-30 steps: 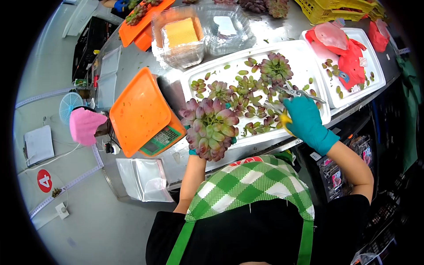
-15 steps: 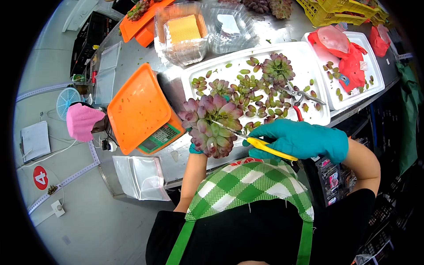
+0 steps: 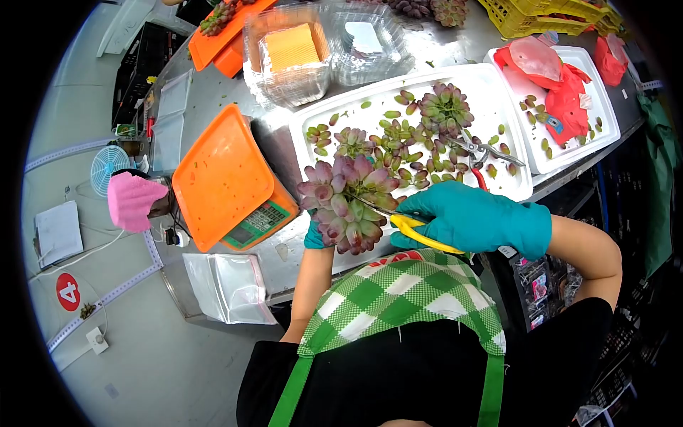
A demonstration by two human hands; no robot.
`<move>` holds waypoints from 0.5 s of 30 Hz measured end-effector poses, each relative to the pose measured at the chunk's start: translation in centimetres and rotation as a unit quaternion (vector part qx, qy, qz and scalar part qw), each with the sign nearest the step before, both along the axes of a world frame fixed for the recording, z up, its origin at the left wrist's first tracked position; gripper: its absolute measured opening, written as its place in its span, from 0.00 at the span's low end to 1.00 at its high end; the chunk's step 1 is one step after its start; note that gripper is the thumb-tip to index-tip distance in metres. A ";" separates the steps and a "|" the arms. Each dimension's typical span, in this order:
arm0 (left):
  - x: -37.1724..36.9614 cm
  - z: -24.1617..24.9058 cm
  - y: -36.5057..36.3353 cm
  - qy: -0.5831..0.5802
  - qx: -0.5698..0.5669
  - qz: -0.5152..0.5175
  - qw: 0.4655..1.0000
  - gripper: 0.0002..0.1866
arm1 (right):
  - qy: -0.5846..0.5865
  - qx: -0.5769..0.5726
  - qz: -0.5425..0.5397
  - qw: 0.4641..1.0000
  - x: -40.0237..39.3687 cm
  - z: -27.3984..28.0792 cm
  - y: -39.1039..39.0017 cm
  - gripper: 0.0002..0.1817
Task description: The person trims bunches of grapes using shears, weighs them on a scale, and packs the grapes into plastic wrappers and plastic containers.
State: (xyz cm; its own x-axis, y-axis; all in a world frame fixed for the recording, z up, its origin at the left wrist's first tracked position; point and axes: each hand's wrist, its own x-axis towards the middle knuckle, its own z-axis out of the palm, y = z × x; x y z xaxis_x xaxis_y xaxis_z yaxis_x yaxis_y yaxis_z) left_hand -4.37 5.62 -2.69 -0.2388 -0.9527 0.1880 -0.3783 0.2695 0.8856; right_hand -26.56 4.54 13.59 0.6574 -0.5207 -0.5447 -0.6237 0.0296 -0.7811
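My left hand (image 3: 316, 235), in a teal glove, holds up a large purple-green succulent (image 3: 348, 203) from below. The rosettes hide most of its fingers. My right hand (image 3: 473, 219), also gloved, is closed around yellow-handled snips (image 3: 420, 233). Their slim metal tips reach in among the succulent's leaves. Behind the plant, a white tray (image 3: 509, 107) holds many loose leaves, a whole rosette (image 3: 446, 110), a smaller rosette (image 3: 353, 142) and red-handled pruning shears (image 3: 484, 153).
An orange-topped scale (image 3: 224, 178) stands to the left, with clear plastic bags (image 3: 226, 285) at the table's edge. Clear plastic boxes (image 3: 288, 82) are stacked behind. At right, a second white tray (image 3: 608, 135) holds red plastic bags (image 3: 567, 107); yellow crates (image 3: 526, 27) lie beyond.
The succulent has shifted slightly to the right and turned a little. My right hand has moved slightly up and left, and the snips' tips remain among the leaves.
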 end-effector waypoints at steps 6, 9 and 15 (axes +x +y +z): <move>0.0 -0.1 0.4 -0.045 -0.025 0.008 0.999 0.15 | 0.026 -0.123 -0.003 0.992 -1.6 1.2 0.9 0.19; 0.8 0.0 0.9 -0.065 -0.036 0.012 0.997 0.15 | 0.083 -0.183 0.027 0.979 -2.1 1.5 1.1 0.20; 1.0 -0.2 0.0 -0.105 -0.063 0.015 0.992 0.16 | 0.088 -0.400 0.057 0.911 -2.3 0.5 1.6 0.18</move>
State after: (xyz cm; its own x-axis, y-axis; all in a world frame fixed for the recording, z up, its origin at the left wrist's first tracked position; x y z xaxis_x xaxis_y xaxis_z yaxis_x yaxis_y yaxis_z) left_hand -3.41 5.62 -2.91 -0.2573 -0.9320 0.2552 -0.5603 0.3591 0.7464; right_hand -28.85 6.18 14.06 0.6706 -0.7316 -0.1231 -0.7051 -0.5770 -0.4122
